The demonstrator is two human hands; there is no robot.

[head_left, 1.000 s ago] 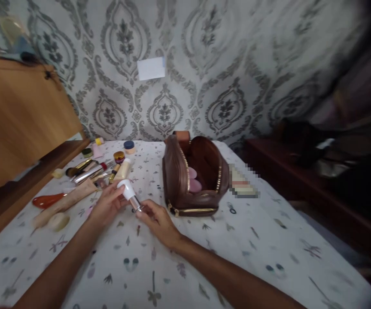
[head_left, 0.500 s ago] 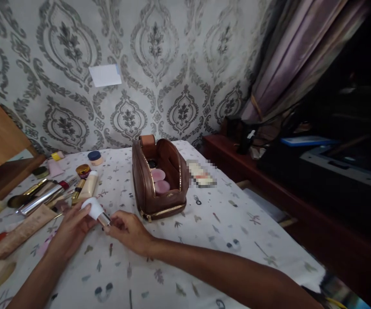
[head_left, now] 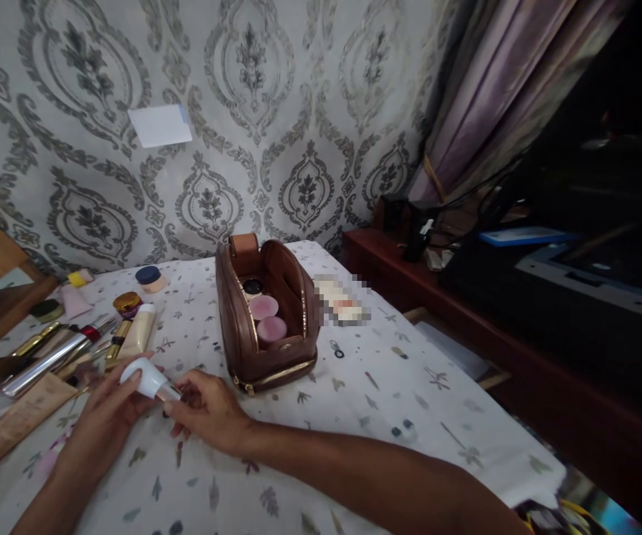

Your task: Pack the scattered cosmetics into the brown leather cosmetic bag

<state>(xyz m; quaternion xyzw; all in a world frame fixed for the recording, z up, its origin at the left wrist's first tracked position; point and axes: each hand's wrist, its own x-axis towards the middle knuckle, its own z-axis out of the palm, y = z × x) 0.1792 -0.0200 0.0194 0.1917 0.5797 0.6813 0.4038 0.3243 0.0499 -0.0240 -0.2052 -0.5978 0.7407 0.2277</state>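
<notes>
A small white cosmetic bottle (head_left: 143, 377) with a silver cap (head_left: 170, 392) is held between my hands, tilted on its side above the cloth. My left hand (head_left: 110, 410) grips its white body. The fingers of my right hand (head_left: 206, 405) are closed around the silver cap end. Just beyond my right hand stands a brown makeup bag (head_left: 232, 331), unzipped at the top. Inside it lie two round pink-topped items (head_left: 264, 307) and a round dark-lidded container (head_left: 253, 287). Near my left hand is a cream tube (head_left: 138, 331).
The patterned cloth (head_left: 365, 423) covers the surface. At left lie a silver tube (head_left: 47, 362), a beige tube (head_left: 17, 427), a brush (head_left: 1, 369) and jars, including a blue-lidded one (head_left: 150, 279). A blurred item (head_left: 340, 301) lies right of the bag. An open drawer (head_left: 460, 353) is at right.
The camera view has turned slightly right, so the scene sits further left. Both hands keep hold of the bottle, which now lies closer to horizontal.
</notes>
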